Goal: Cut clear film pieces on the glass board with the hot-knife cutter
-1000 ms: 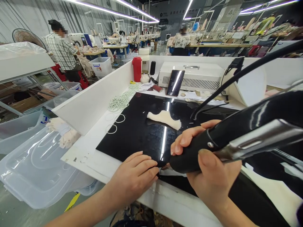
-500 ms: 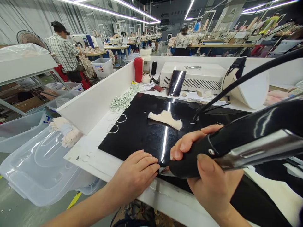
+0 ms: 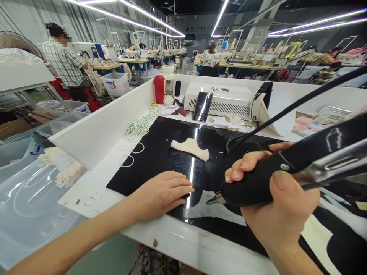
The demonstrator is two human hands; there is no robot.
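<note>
My right hand (image 3: 275, 198) grips a black corded cutting tool (image 3: 298, 168) with a metal tip (image 3: 213, 199) pointing left, just above a glossy black work mat (image 3: 160, 160). My left hand (image 3: 160, 193) lies flat, fingers stretched out, on the mat's near edge, pressing a dark piece I cannot make out. A pale piece of material (image 3: 212, 210) lies under the tool tip. A cream fabric piece (image 3: 189, 147) rests farther back on the mat.
A white partition wall (image 3: 106, 122) bounds the left side. White elastic loops (image 3: 137, 128), a red bottle (image 3: 159, 88), a phone (image 3: 202, 106) and a white machine (image 3: 222, 100) stand behind. Clear plastic bins (image 3: 31, 191) sit at left. Other people work at far tables.
The tool's tip has lifted and shifted right, away from my left fingertips. My left hand has flattened on the mat. The view has moved slightly.
</note>
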